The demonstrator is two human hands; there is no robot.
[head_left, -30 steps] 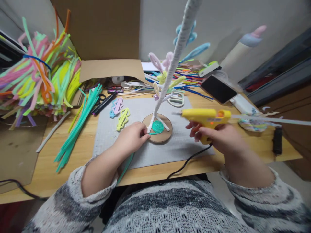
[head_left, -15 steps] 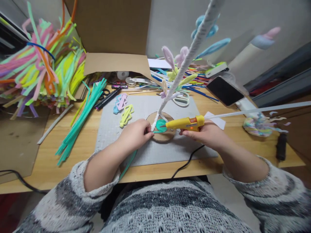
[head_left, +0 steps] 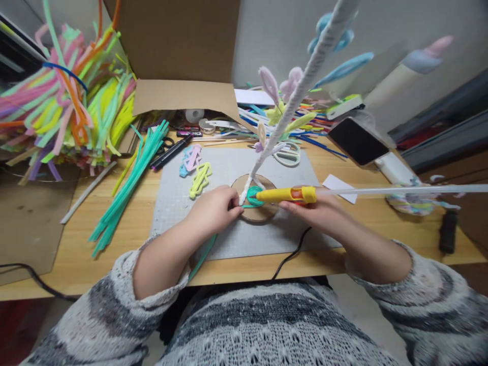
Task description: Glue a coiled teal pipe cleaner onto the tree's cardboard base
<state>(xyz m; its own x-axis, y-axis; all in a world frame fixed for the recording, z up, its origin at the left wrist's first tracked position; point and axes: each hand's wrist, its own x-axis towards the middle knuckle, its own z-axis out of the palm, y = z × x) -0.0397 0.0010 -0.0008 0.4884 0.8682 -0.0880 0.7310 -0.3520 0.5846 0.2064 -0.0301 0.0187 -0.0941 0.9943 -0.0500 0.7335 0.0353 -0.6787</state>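
Since a second ago, you are bringing the glue gun (head_left: 290, 194) down, its nozzle meeting the green coil (head_left: 254, 195) on the cardboard disc (head_left: 263, 212). Your right hand (head_left: 318, 211) is wrapped around it, while your left hand (head_left: 215, 208) is pinching the coil's tail, steadying it.

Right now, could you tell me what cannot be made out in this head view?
- Glue gun: its grip is covered by the right hand, and whether glue is coming out at the green coil is too small to tell.
- White stem: its top is cut off by the upper edge.
- Left hand: its fingertips hide where the green strand meets the cardboard disc.
- Items inside the cardboard box: mostly hidden behind its flap.
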